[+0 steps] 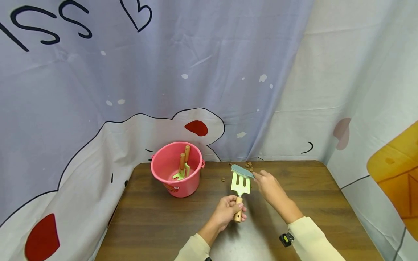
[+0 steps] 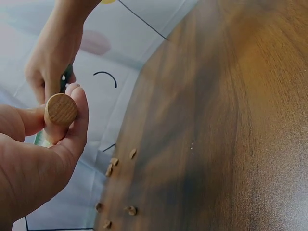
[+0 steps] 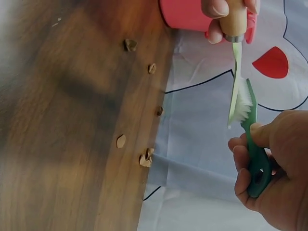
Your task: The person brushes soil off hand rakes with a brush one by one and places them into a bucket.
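My left hand (image 1: 226, 210) grips the wooden handle of a small pale-green garden fork (image 1: 241, 184), its flat tines pointing away from me above the table. A green brush (image 3: 259, 159) with white bristles is held by its handle in my right hand (image 3: 284, 163). The bristles (image 3: 244, 103) lie against the face of the fork in the right wrist view. From the left wrist view, the round butt of the wooden handle (image 2: 62, 109) faces the camera, between thumb and fingers of the left hand.
A pink bucket (image 1: 192, 185) stands at the table's back left, with two small wooden-handled tools (image 1: 181, 161) inside. Several brown shell-like bits (image 2: 131, 210) lie scattered near the back edge of the brown wooden table (image 1: 156, 224). A printed curtain (image 1: 228, 72) hangs behind.
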A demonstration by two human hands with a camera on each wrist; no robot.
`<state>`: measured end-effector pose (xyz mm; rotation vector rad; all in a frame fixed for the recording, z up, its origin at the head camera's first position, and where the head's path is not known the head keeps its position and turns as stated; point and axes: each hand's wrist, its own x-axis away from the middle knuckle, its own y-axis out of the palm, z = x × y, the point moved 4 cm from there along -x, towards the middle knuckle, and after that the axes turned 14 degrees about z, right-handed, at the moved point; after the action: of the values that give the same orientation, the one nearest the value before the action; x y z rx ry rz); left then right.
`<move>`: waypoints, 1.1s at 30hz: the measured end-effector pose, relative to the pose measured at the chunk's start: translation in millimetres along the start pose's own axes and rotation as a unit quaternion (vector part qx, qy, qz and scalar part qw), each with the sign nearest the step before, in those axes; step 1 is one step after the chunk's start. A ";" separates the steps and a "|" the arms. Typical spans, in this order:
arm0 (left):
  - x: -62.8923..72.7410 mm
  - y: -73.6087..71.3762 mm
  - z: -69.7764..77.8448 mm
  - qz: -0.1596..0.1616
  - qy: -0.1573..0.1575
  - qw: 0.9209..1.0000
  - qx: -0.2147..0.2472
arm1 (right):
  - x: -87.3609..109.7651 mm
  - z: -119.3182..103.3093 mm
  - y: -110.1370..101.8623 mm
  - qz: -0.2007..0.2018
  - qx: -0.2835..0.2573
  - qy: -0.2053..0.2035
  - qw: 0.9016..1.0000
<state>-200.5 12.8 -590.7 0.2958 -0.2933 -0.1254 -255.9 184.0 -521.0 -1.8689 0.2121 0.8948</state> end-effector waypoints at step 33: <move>-8.4 -3.2 3.0 0.025 -0.010 1.000 0.010 | 20.7 0.4 -6.0 -0.022 -0.049 -0.026 0.998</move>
<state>-209.6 10.3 -591.3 0.3064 -0.3213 -0.0771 -238.3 192.0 -530.5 -1.9305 0.0953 0.9366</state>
